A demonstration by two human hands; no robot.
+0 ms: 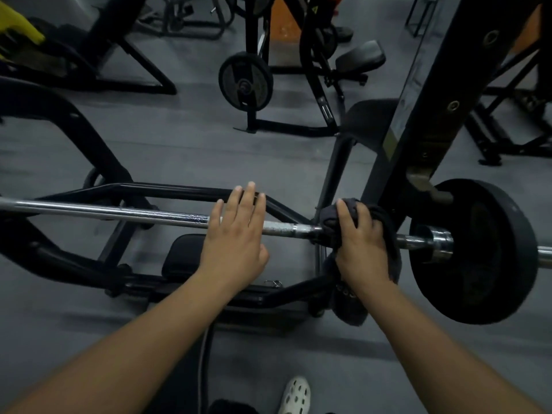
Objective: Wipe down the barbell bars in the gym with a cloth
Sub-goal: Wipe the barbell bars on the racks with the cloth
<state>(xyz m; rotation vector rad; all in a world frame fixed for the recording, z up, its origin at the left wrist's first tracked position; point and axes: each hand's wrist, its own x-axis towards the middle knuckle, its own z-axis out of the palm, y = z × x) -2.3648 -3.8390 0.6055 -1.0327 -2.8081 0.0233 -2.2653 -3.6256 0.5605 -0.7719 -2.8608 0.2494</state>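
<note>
The head view shows the right hand (pixel 363 245) clasping a dark grey cloth (pixel 385 231) round the long chrome barbell bar (pixel 119 211) beside its black weight plate (pixel 475 252), the flat, relaxed left hand (pixel 236 234) steadying the racked bar mid-wipe, so the next move is likely a firm slide leftward.

Gym: barbell (pixel 119 212), weight plates (pixel 473 252), benches (pixel 360 58).

Glossy chromed metal along the barbell bar (pixel 119 212), dulled and pitted toward the cloth (pixel 328 218), itself dark grey, soft, fuzzy fabric. Matt black, rubber-like weight plate (pixel 478 264). Semi-gloss black painted metal on the rack upright (pixel 433 94). Matt grey floor (pixel 179 138).
</note>
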